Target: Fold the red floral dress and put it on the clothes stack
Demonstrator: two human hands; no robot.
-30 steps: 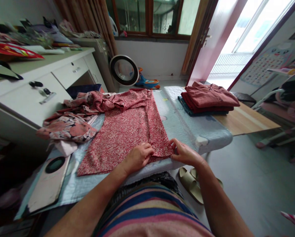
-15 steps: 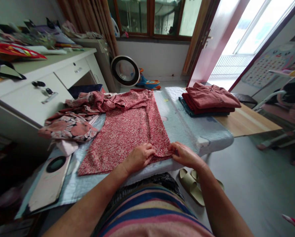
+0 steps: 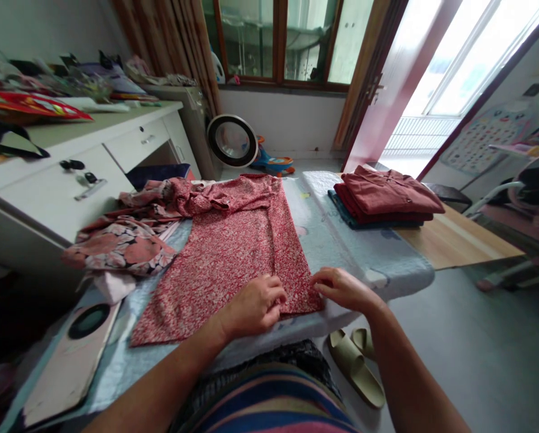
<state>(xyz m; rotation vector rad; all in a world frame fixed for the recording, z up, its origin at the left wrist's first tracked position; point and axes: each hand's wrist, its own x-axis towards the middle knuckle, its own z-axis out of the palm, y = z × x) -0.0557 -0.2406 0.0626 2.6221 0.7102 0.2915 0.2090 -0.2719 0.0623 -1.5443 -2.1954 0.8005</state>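
In the head view, a red floral-print top (image 3: 224, 264) is laid flat on the cloth-covered worktop (image 3: 336, 246). The fingers of the left hand (image 3: 251, 305) are curled against its hem; whether fabric is gripped cannot be told. The fingers of the right hand (image 3: 348, 290) are slightly bent at its right edge, any pinch being unclear. A crumpled floral garment (image 3: 125, 243) is seen at left, folded clothes (image 3: 389, 193) are stacked at right, and slippers (image 3: 358, 374) are seen on the floor (image 3: 440, 355).

The 2 hands (image 3: 256, 305) (image 3: 345, 290) partly hide the red patterned garment (image 3: 231, 258).
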